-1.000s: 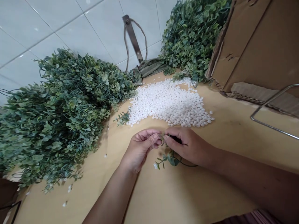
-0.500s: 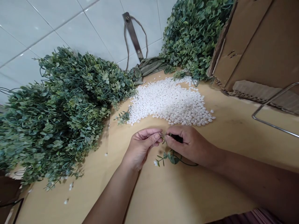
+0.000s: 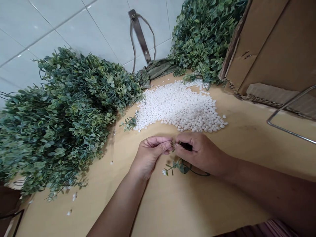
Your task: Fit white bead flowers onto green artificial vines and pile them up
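My left hand (image 3: 153, 153) and my right hand (image 3: 201, 151) meet fingertip to fingertip just in front of a heap of small white plastic pieces (image 3: 182, 105). My right thumb and forefinger pinch an artificial leaf sprig (image 3: 182, 167), whose green leaves and dark stem hang below that hand. A white tip (image 3: 164, 172) shows on one of its twigs. My left thumb and forefinger are closed at the sprig's upper end; what they pinch is too small and covered to make out.
A large pile of artificial greenery (image 3: 74, 108) lies on the left, with another bunch (image 3: 207, 39) behind the heap. A cardboard box (image 3: 274, 49) and a bent metal rod (image 3: 291, 133) stand right. One small loose sprig (image 3: 129, 123) touches the heap's left edge.
Both hands stay almost in place, fingertips still together. My left fingertips have shifted very slightly to the right. The view has tilted a little.
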`<state>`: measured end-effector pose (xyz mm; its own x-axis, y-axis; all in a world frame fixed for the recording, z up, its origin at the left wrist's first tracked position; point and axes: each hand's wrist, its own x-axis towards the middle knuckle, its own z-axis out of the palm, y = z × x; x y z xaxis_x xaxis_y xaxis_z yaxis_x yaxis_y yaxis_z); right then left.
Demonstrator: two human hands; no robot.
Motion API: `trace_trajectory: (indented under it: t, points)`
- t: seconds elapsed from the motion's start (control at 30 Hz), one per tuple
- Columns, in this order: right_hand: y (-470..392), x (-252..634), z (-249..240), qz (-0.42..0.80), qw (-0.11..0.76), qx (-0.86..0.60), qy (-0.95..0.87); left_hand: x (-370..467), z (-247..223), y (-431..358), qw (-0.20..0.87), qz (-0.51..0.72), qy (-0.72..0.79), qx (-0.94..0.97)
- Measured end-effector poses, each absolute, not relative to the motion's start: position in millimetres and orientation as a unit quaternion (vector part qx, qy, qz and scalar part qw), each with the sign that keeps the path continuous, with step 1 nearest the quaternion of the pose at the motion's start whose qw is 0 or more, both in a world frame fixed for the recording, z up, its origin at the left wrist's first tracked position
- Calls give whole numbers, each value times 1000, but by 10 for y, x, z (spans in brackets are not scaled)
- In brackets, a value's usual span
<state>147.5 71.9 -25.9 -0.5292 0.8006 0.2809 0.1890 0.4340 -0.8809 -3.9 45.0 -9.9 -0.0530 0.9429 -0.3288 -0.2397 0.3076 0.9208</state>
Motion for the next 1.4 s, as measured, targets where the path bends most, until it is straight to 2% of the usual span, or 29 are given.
trace_trajectory:
  t: [0.47,0.73,0.93,1.03,1.13,1.2,1.3,1.4]
  points:
    - [710,1456,-298,407,318,-364,-775,35,-101,454,579,480,556,353]
    - [779,1475,-308,451,354,-373,-729,-99,-77,476,518,474,588,401]
    - [779,1472,-305,462,369,-367,-718,-55,-89,446,532,411,568,474]
    - [768,1552,-176,540,361,-320,-690,-41,-93,444,534,419,566,468]
    - [773,1678,9,680,278,-172,-656,-79,-83,449,538,438,564,448]
    - [794,1730,79,748,256,-117,-601,-106,-75,449,548,442,558,439]
    - [840,1702,29,748,305,-213,-549,-109,-74,444,557,443,546,442]
    - [855,1597,-126,617,343,-346,-618,-72,-83,435,547,443,535,467]
